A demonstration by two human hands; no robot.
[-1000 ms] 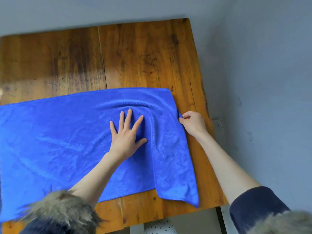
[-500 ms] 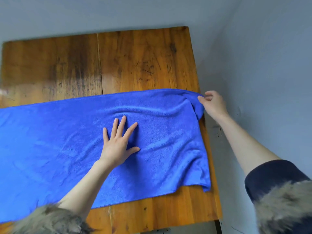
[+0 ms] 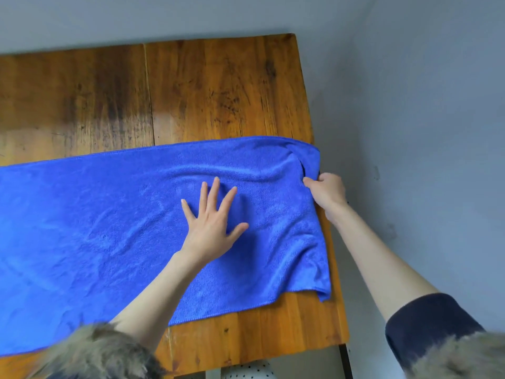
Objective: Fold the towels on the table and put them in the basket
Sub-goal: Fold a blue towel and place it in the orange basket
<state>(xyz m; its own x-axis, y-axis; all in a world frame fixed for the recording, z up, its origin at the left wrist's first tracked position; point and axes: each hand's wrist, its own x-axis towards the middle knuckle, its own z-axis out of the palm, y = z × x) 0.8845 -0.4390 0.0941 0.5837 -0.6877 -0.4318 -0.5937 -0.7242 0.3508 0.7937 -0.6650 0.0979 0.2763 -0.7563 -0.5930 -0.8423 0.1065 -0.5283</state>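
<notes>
Pinching towel (image 3: pixel 109 228) edge, right hand (image 3: pixel 326 191) now lower; left hand (image 3: pixel 211 222) stays flat, fingers spread.

The towel (image 3: pixel 109 228) is lying spread across the near half of the table (image 3: pixel 218 91), running off the left edge of view; the left hand (image 3: pixel 211 225) is resting flat on it, right of centre; the right hand (image 3: pixel 326 194) is pinching its right edge at the table's right side.

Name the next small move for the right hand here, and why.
Probably lift the pinched edge and carry it leftward over the blue towel: the right hand pinches the right edge, the left hand presses flat mid-cloth, and the towel lies unfolded.
</notes>
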